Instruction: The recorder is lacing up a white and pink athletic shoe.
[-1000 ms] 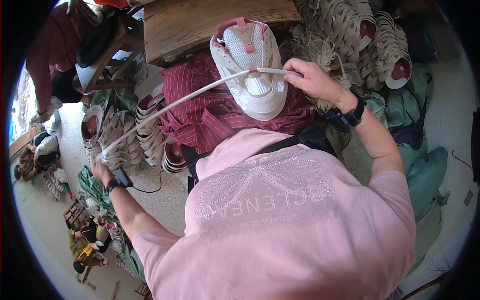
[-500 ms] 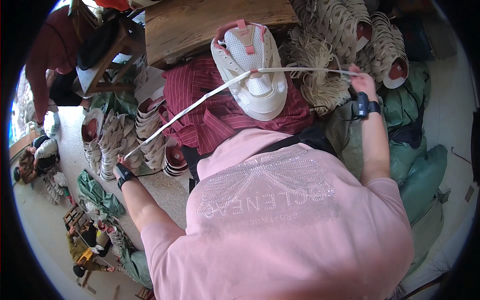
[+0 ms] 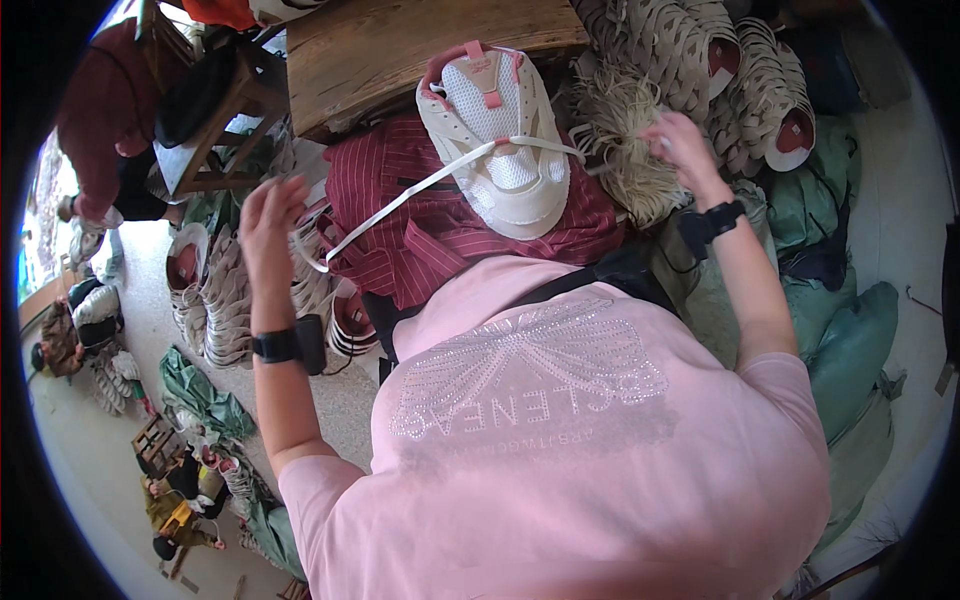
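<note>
Matt mesh-and-leatherette shoe upper (image 3: pixel 497 140), flat woven lace (image 3: pixel 400 200), ribbed striped cloth (image 3: pixel 440 230), rough worn wooden table (image 3: pixel 400 50).

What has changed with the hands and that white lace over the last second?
The left hand has come in from far out at the side and risen, and the lace on that side is now shorter and slacker. The right hand swung outward, then came partway back, raised by the pale bundle. The shoe stayed on the red cloth.

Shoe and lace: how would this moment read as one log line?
shoe: on red cloth | lace: threaded across | left hand: at lace end | right hand: raised by lace bundle
</note>
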